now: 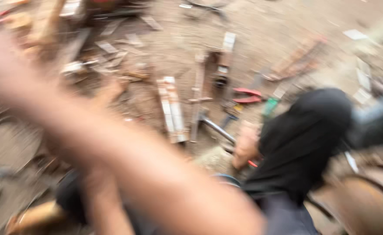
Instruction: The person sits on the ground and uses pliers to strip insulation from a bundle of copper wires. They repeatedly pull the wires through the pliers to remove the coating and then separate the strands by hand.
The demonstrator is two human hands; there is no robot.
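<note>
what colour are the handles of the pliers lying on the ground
Red; the pliers show, blurred, in the head view, on the dirt ground.

One view only, worn on our head; it looks steeply down at dirt ground (283,26) littered with scrap; heavy motion blur throughout; our bare forearm (126,152) sweeps very near the lens, lower left; red-handled pliers (247,95) lie farther off, right of centre.

a bare forearm (126,161) is sweeping blurred across the view from upper left to lower middle; its hand is lying outside the view.
</note>
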